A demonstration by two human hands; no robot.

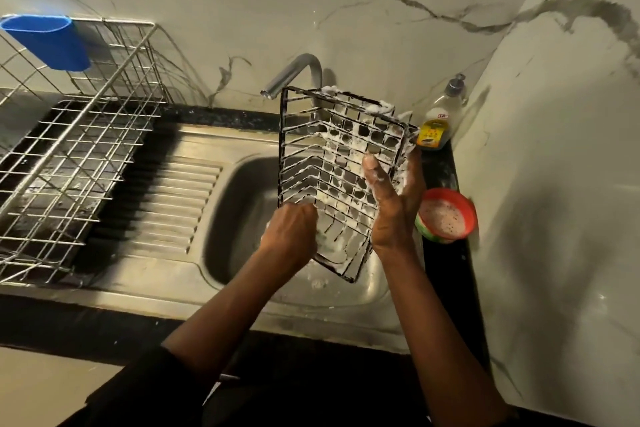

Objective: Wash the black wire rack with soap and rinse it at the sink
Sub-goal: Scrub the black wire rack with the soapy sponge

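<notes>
Right hand (394, 204) grips soapy black wire rack (332, 149); left hand (294, 232) clutches lower edge.

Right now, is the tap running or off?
Off, as far as shows: no stream falls from the tap, and white foam coats the black wire rack.

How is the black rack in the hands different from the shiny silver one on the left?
The black wire rack is covered in white soap foam; the silver wire dish rack has none. The black one is held tilted above the steel sink by the right hand; the silver one rests beside it. Both are wire grids.
</notes>
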